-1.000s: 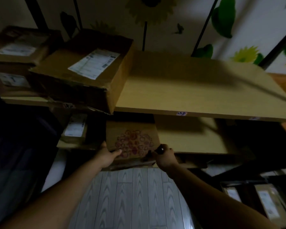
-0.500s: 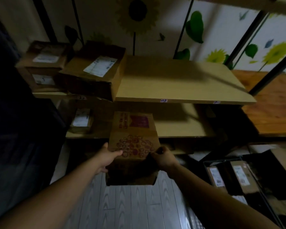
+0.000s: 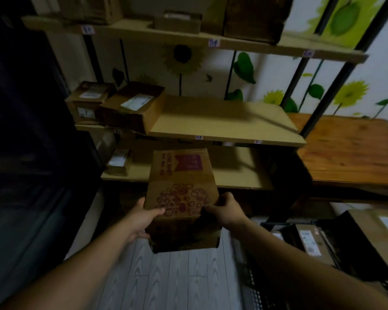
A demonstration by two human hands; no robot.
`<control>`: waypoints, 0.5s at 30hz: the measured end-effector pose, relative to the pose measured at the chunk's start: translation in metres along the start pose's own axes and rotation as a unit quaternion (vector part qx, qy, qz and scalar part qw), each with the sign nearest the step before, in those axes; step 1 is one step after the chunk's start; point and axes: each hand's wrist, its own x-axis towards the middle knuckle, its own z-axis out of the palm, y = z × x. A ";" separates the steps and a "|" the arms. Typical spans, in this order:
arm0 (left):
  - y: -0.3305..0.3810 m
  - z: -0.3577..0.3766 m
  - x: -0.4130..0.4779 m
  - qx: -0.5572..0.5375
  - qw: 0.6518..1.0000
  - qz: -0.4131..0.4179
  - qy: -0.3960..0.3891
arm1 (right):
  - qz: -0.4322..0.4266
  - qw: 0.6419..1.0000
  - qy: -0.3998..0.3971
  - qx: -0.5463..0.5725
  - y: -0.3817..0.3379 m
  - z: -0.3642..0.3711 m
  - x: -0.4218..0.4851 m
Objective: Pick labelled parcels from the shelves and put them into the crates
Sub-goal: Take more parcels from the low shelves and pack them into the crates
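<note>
At your far left a dark, unlit mass (image 3: 20,130) fills the frame edge, so you cannot tell what room is there. Next to it, two labelled parcels (image 3: 130,108) crowd the left end of the middle shelf (image 3: 222,121), one jutting past its front edge, and a small labelled parcel (image 3: 119,161) sits at the left end of the lower shelf (image 3: 238,175). Your left hand (image 3: 143,222) grips the near left corner of the printed cardboard box (image 3: 182,191), thumb on top and fingers beneath. The box is held in the air in front of the lower shelf's front edge, above open grey floor planks (image 3: 166,276). Your right hand (image 3: 226,211) clamps its near right corner. Both shelves are bare to the right of the box. Low on the right, a black crate (image 3: 276,224) holds labelled parcels (image 3: 309,241), near your right forearm. Above it, a wooden tabletop (image 3: 349,148) butts against the shelf ends.
</note>
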 end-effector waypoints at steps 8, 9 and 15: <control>0.034 -0.013 -0.044 -0.066 0.982 0.140 0.106 | -0.096 0.988 0.099 0.074 -0.035 0.004 -0.050; 0.035 -0.018 -0.047 -0.061 0.980 0.153 0.113 | -0.104 0.987 0.104 0.070 -0.041 0.006 -0.055; 0.042 -0.047 -0.060 -0.092 0.973 0.187 0.098 | -0.093 0.984 -0.034 0.148 -0.057 0.011 -0.070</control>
